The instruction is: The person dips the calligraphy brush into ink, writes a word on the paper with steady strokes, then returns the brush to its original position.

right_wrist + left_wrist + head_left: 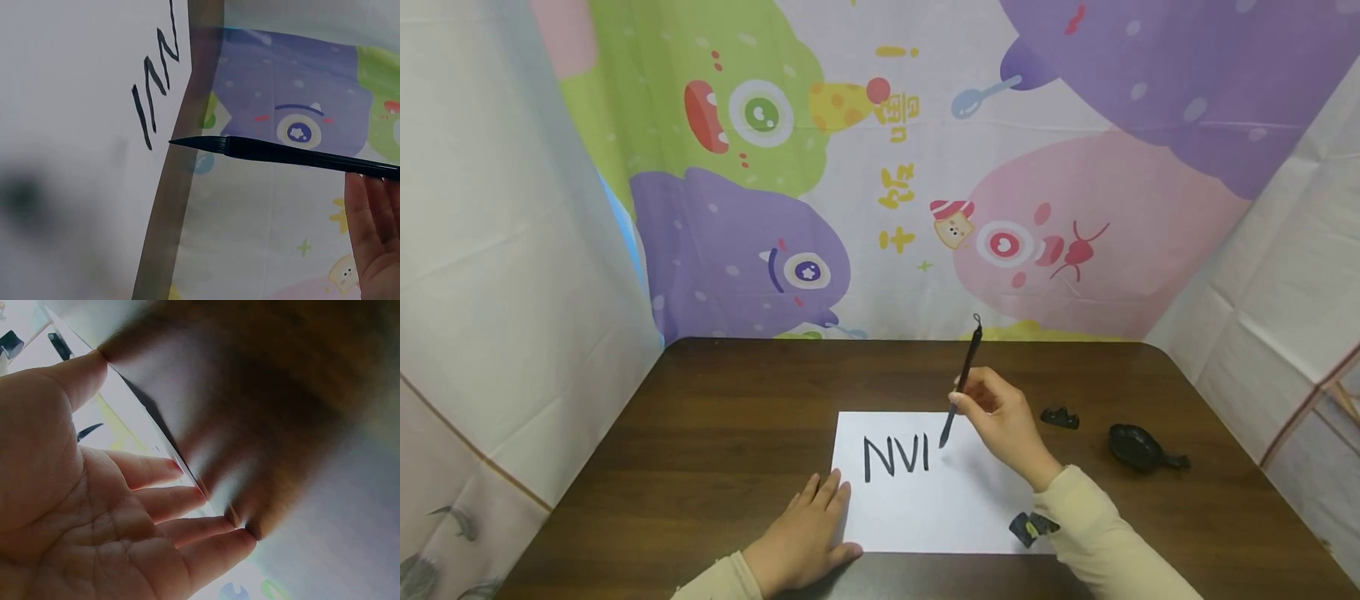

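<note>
A black writing brush [970, 356] with a hanging loop at its top is pinched between the thumb and fingers of my right hand [1003, 421]. Its dark pointed tip is just right of the last black stroke on a white sheet of paper [917, 521]. In the right wrist view the brush [275, 150] shows a gap between its tip and the strokes. Black lettering [897, 458] reading "NVI" runs across the upper left of the sheet. My left hand [801, 533] rests at the paper's left edge, fingers extended.
On the brown table [715, 450], a small black brush rest [1060, 417] and a black dish with a handle [1137, 447] lie right of the paper. A dark object with a green patch [1024, 529] sits on the sheet's lower right, partly behind my sleeve. A cartoon-printed curtain [880, 308] hangs behind.
</note>
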A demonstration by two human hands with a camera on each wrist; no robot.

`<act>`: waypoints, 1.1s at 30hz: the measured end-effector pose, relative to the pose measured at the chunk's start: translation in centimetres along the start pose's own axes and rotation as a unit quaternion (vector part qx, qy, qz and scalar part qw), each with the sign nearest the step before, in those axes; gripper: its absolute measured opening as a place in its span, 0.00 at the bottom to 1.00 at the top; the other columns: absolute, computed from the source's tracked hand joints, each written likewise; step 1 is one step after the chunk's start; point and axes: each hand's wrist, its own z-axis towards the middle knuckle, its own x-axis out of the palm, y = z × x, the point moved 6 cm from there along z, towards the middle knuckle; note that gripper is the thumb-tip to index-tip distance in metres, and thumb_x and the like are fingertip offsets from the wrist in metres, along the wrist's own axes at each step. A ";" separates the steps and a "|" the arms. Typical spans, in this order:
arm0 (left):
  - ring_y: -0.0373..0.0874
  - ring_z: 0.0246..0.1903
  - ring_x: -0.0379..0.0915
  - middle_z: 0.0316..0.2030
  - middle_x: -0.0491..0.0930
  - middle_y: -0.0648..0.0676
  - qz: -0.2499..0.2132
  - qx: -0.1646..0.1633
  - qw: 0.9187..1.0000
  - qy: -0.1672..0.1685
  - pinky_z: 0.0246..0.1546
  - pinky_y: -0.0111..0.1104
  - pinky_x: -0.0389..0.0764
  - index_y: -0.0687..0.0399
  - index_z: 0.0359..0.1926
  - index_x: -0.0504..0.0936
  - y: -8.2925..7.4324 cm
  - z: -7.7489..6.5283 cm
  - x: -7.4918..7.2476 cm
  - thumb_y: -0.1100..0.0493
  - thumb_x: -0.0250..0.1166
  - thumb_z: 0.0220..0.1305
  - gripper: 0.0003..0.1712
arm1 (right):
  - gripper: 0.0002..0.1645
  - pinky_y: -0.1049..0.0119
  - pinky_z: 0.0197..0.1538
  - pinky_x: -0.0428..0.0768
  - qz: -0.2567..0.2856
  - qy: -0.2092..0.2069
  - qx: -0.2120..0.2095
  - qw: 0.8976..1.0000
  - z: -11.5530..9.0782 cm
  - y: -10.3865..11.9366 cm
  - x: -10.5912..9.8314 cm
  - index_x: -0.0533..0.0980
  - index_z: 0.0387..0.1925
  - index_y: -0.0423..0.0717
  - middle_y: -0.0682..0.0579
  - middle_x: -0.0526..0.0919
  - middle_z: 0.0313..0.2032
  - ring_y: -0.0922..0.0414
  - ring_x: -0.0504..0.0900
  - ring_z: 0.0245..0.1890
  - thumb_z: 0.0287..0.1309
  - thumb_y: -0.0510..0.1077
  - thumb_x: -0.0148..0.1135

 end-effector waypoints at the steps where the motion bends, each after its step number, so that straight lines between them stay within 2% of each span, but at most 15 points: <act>1: 0.74 0.67 0.57 0.70 0.61 0.70 0.000 0.000 1.000 0.000 0.61 0.63 0.67 0.68 0.67 0.66 0.0 0.0 0.0 0.37 0.65 0.59 0.48 | 0.11 0.71 0.32 0.83 0.001 -0.001 0.002 1.000 0.1 -0.1 -0.1 0.76 0.40 0.39 0.50 0.82 0.28 0.63 0.81 0.28 0.55 0.30 0.67; 7: 0.74 0.67 0.57 0.70 0.61 0.70 -0.003 0.000 1.000 -0.001 0.61 0.63 0.67 0.68 0.68 0.66 -0.1 0.0 0.0 0.37 0.65 0.59 0.48 | 0.10 0.67 0.32 0.85 0.020 -0.011 0.007 1.000 0.4 -0.6 -0.7 0.76 0.40 0.39 0.49 0.82 0.29 0.57 0.83 0.29 0.57 0.31 0.66; 12: 0.74 0.67 0.58 0.69 0.62 0.71 -0.001 0.004 1.000 -0.009 0.61 0.63 0.67 0.69 0.67 0.66 -0.1 -0.1 0.0 0.37 0.65 0.59 0.48 | 0.10 0.71 0.33 0.84 0.007 -0.016 0.014 1.000 0.6 -1.1 -0.8 0.76 0.41 0.39 0.46 0.83 0.30 0.59 0.83 0.30 0.57 0.30 0.65; 19: 0.74 0.66 0.58 0.69 0.62 0.71 0.000 0.006 1.000 -0.008 0.60 0.63 0.68 0.69 0.67 0.67 -0.1 -0.1 -0.1 0.38 0.65 0.59 0.47 | 0.09 0.66 0.32 0.85 0.004 -0.014 0.020 1.000 0.9 -0.8 -0.5 0.76 0.40 0.34 0.40 0.83 0.30 0.45 0.83 0.29 0.56 0.27 0.64; 25: 0.74 0.67 0.57 0.70 0.61 0.71 -0.003 0.002 1.000 -0.001 0.60 0.63 0.67 0.68 0.67 0.66 -0.1 -0.1 -0.2 0.37 0.65 0.59 0.47 | 0.08 0.66 0.32 0.85 -0.005 -0.014 0.020 1.000 1.1 0.9 -0.3 0.76 0.38 0.32 0.40 0.82 0.29 0.45 0.82 0.29 0.56 0.27 0.64; 29: 0.74 0.67 0.57 0.70 0.61 0.70 -0.002 0.000 1.000 0.001 0.61 0.63 0.67 0.68 0.67 0.66 -0.1 -0.1 -0.2 0.37 0.65 0.59 0.48 | 0.07 0.64 0.32 0.85 0.004 -0.016 0.015 1.000 1.2 1.2 0.0 0.75 0.38 0.30 0.39 0.81 0.29 0.45 0.82 0.28 0.56 0.26 0.64; 33: 0.74 0.68 0.56 0.70 0.60 0.70 -0.005 -0.003 1.000 0.007 0.61 0.63 0.67 0.68 0.68 0.66 -0.1 -0.1 -0.1 0.37 0.65 0.60 0.48 | 0.07 0.66 0.32 0.85 0.002 -0.019 0.012 1.000 1.2 1.1 0.3 0.75 0.37 0.30 0.40 0.81 0.29 0.49 0.82 0.28 0.56 0.27 0.64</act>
